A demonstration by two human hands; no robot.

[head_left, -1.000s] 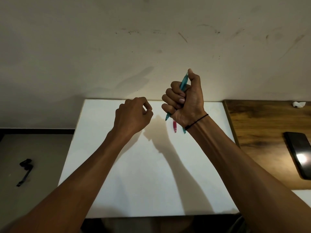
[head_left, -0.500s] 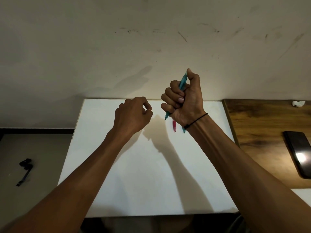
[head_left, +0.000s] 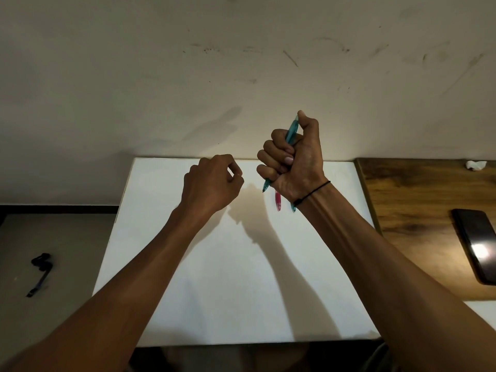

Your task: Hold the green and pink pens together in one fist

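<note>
Lower half of the frame: two bare forearms are raised from the bottom corners over a white rectangular board (head_left: 241, 277), on which their shadows are cast.

Centre left: the left hand (head_left: 212, 183) is held above the board with its fingers curled into a loose fist; nothing is seen in it, though whether thumb and forefinger pinch something very small cannot be told.

Centre right: the right hand (head_left: 292, 159), a thin black cord at its wrist, is clenched around a translucent teal plastic pen (head_left: 291, 131). The pen is held steeply tilted, its upper end pressed under the thumb (head_left: 308, 124) and its tip (head_left: 265, 186) emerging below the little finger, clear of the board. Beneath the wrist, a translucent pink pen (head_left: 278, 201) and the end of a second teal pen (head_left: 293, 208) are seen lying on the board.

For a clean click, the barrel is best kept locked by the four fingers while the thumb is pressed straight along the pen's axis, the tip being kept off the board.

Right edge: a black smartphone (head_left: 477, 242) lies on a brown wooden tabletop (head_left: 416, 210); a crumpled white scrap (head_left: 475, 165) lies further back.

Far left: a small black strap (head_left: 40, 269) lies on the grey floor (head_left: 53, 237).
</note>
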